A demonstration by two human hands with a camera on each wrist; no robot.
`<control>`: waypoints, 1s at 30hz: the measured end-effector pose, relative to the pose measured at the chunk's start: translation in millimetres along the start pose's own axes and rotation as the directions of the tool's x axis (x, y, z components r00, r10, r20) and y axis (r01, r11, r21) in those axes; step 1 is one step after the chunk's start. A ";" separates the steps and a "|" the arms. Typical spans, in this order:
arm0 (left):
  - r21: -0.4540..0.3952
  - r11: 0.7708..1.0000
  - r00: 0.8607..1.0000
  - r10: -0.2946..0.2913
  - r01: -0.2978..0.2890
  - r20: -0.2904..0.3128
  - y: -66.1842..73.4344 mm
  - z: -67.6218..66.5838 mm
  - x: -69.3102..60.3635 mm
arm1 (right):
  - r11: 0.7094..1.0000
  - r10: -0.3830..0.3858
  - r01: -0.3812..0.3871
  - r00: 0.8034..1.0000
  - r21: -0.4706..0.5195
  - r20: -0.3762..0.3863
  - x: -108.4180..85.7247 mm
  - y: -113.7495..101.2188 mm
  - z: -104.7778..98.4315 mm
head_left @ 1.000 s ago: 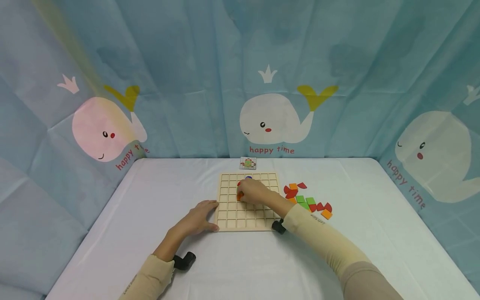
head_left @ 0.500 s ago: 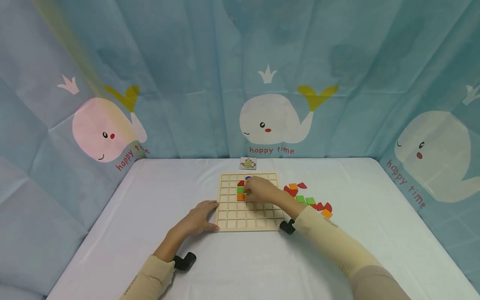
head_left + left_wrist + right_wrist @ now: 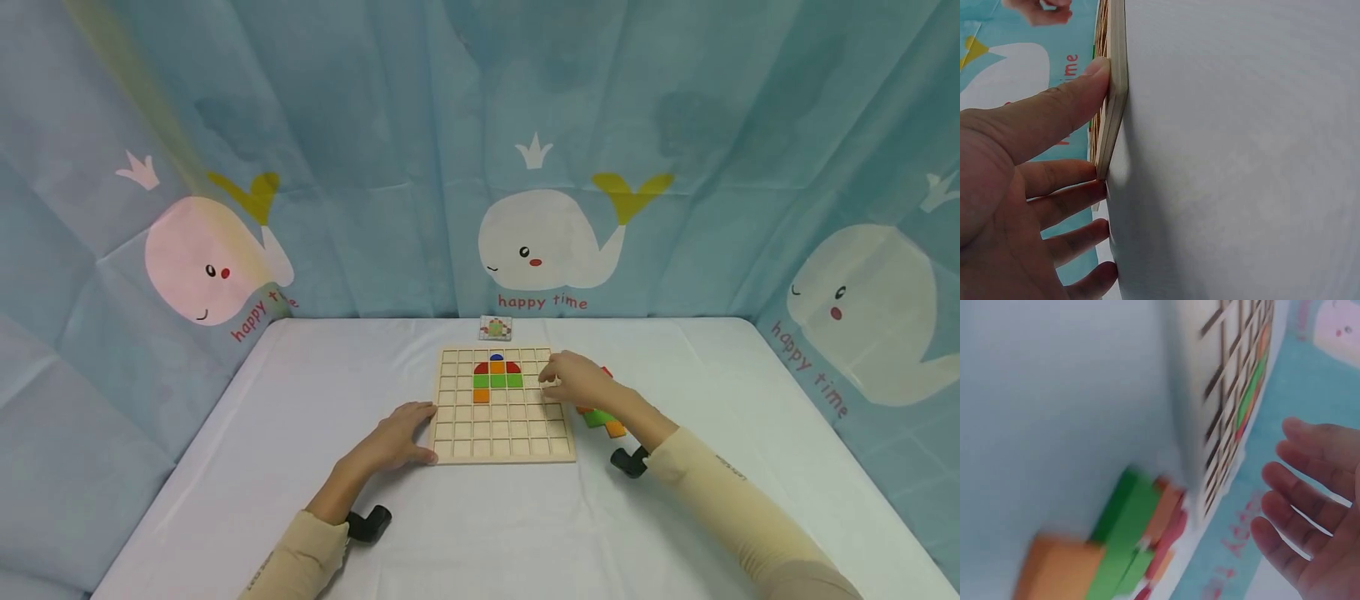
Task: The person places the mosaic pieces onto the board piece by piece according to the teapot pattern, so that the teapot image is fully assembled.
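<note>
A wooden grid board (image 3: pixel 462 446) lies on the table, bearing a blue piece, two red ones, a row of three green squares (image 3: pixel 497 381) and two orange squares. My left hand (image 3: pixel 397 437) rests at the board's left edge; in the left wrist view its thumb and a finger touch the board's side (image 3: pixel 1115 81). Over the board's right edge hovers my right hand (image 3: pixel 581 382), fingers spread and holding nothing, as the right wrist view also shows. Loose green, orange and red pieces (image 3: pixel 597 417) lie right of the board, partly hidden beneath the right hand and forearm.
A small picture card (image 3: pixel 496 328) lies behind the board on the white-covered table (image 3: pixel 465 533). Behind the table hangs a blue curtain (image 3: pixel 375 250) printed with whales. Each wrist carries a black device, the left one (image 3: pixel 369 524) standing just above the cloth.
My right hand has moved right, from the middle of the board to its right edge, uncovering the coloured pieces. Two more green squares are visible beside the first. The left hand has stayed put.
</note>
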State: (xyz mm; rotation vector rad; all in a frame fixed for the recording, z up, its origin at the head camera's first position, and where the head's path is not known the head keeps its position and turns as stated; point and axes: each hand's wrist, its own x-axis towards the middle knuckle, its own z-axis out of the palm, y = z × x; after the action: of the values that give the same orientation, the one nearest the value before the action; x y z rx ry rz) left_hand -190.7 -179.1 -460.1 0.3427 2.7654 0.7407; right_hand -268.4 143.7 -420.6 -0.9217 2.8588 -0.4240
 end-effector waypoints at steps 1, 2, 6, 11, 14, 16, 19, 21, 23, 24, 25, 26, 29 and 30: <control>-0.001 1.000 1.000 -0.002 0.002 0.002 0.0 0.1 -0.1 | 1.000 0.013 -0.013 1.000 0.006 -0.001 -4.4 5.0 0.1; 0.000 1.000 1.000 -0.003 0.003 0.003 0.0 0.1 -0.3 | 1.000 0.025 -0.024 1.000 0.012 -0.006 -8.3 9.8 -0.2; 0.007 1.000 1.000 -0.007 0.007 0.004 -0.7 0.3 -0.2 | 0.997 0.065 -0.064 0.998 0.040 -0.013 -21.0 28.1 -3.1; 0.006 1.000 1.000 -0.009 0.009 0.002 -0.8 0.4 0.2 | 0.987 0.149 -0.150 0.989 0.058 0.020 -31.3 45.8 -8.2; 0.004 1.000 1.000 -0.009 0.009 0.006 -0.1 0.6 0.1 | 0.974 0.217 -0.220 0.974 0.048 0.061 -36.7 54.6 -8.8; 0.001 1.000 1.000 -0.009 0.009 0.007 0.4 1.0 0.0 | 0.967 0.248 -0.252 0.965 0.044 0.087 -40.7 60.1 -8.1; 0.004 1.000 1.000 -0.007 0.007 0.009 1.0 1.2 -0.3 | 0.959 0.274 -0.280 0.955 0.046 0.113 -47.2 68.1 -6.2; 0.007 1.000 1.000 -0.006 0.006 0.010 1.0 1.1 -0.1 | 0.952 0.289 -0.299 0.949 0.064 0.127 -51.1 72.4 -5.5; 0.014 1.000 1.000 -0.004 0.004 0.011 1.0 0.7 0.2 | 0.947 0.301 -0.312 0.944 0.075 0.133 -53.6 75.9 -4.9; 0.016 1.000 1.000 -0.004 0.004 0.011 0.8 0.5 0.2 | 0.946 0.303 -0.315 0.943 0.079 0.138 -54.4 77.3 -4.9; 0.016 1.000 1.000 -0.005 0.005 0.010 0.7 0.3 0.3 | 0.943 0.312 -0.324 0.940 0.080 0.140 -54.5 78.4 -4.6; 0.017 1.000 1.000 -0.006 0.006 0.010 0.5 0.3 0.3 | 0.941 0.315 -0.328 0.938 0.082 0.143 -54.6 79.6 -4.3; 0.013 1.000 1.000 -0.006 0.006 0.010 0.2 0.6 -0.3 | 0.935 0.330 -0.344 0.932 0.082 0.149 -54.2 83.4 -3.3; 0.010 1.000 1.000 -0.005 0.005 0.010 0.0 1.0 -0.6 | 0.934 0.335 -0.349 0.930 0.080 0.151 -54.1 84.8 -2.9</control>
State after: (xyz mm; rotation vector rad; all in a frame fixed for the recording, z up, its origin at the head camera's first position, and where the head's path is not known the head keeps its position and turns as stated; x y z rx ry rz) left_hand -189.9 -178.7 -460.8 0.3403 2.7603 0.7219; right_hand -272.2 242.0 -441.9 -0.4015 2.7619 -0.4487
